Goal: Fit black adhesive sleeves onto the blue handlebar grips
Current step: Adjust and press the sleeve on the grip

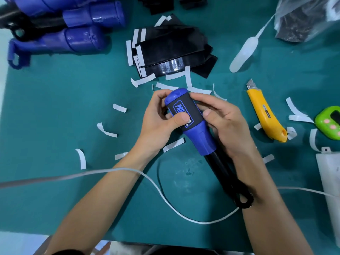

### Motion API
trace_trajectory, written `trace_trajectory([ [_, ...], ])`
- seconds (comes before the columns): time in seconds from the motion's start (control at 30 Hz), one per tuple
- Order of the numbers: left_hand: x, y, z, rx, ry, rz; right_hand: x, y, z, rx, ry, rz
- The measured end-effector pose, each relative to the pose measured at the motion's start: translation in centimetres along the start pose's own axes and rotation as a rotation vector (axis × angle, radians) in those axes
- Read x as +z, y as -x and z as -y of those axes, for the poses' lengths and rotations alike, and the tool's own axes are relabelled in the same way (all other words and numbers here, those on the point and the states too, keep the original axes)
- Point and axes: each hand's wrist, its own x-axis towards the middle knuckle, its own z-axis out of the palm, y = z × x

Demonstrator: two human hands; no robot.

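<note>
While the black sleeve [185,109] is being pressed onto the blue grip [199,138], a few things could be going wrong. The grip is being held just over the middle of the green table [55,100], with its black bar [226,177] pointing back toward the person.

It is being gripped by the left hand [160,116], with fingers curled round the top end and the thumb pushing down on the sleeve's printed letters. It is also being gripped by the right hand [224,124], with fingers wrapped round the far side and the thumb resting at the sleeve's edge.

The sleeve is sticky, so if it is being pushed down crooked it will probably be staying crooked, and peeling it back could be stretching or tearing it. A bump or wrinkle could be getting trapped if the middle is being pressed before the edges. The place where the sleeve's ends meet is being hidden by the fingers, so it cannot be told if that join is closed.

White paper strips [199,89] are lying just beside the hands, and one could be getting caught under a sticky edge. A yellow knife [265,115] is lying off to the right with its metal tip seeming to show, so a hand being moved that way without a look could be getting cut.
</note>
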Motion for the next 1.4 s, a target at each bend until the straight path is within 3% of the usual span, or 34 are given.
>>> trace_trajectory([
  [0.17,0.2,0.1,-0.2,0.025,0.006,-0.005,-0.1,-0.1,-0.1,0.001,-0.026,0.049],
  [0.33,0.1,0.2,-0.2,0.036,0.004,-0.009,-0.3,0.2,0.1,-0.021,0.016,-0.02],
  [0.5,0.0,0.2,-0.1,0.049,0.023,-0.014,-2.6,2.0,2.3,0.136,0.081,0.015],
  [0.57,-0.1,0.1,-0.2,0.044,0.046,-0.002,-2.7,3.6,3.8,0.202,0.288,0.08],
  [0.7,0.1,0.2,-0.3,0.086,-0.013,-0.107,0.0,6.7,4.7,0.354,1.116,0.149],
  [0.8,-0.3,0.2,-0.4,0.125,-0.053,-0.146,1.5,7.3,4.8,0.287,1.284,0.115],
  [0.93,-2.5,-0.2,-2.0,0.161,-0.162,-0.02,1.3,6.6,6.3,0.224,1.251,0.084],
  [1.03,-4.5,-0.2,-3.3,0.184,-0.381,0.118,1.8,5.8,6.4,0.086,1.407,0.063],
  [1.13,-4.8,0.3,-4.6,0.204,-0.497,0.105,2.6,5.7,6.7,0.071,1.532,0.018],
  [1.23,-3.5,0.2,-6.3,0.22,-0.515,0.162,1.9,6.7,7.8,0.072,1.648,-0.005],
  [1.4,4.9,-1.7,-9.7,0.25,-0.506,0.459,-4.5,11.1,15.3,0.071,1.799,-0.23],
])
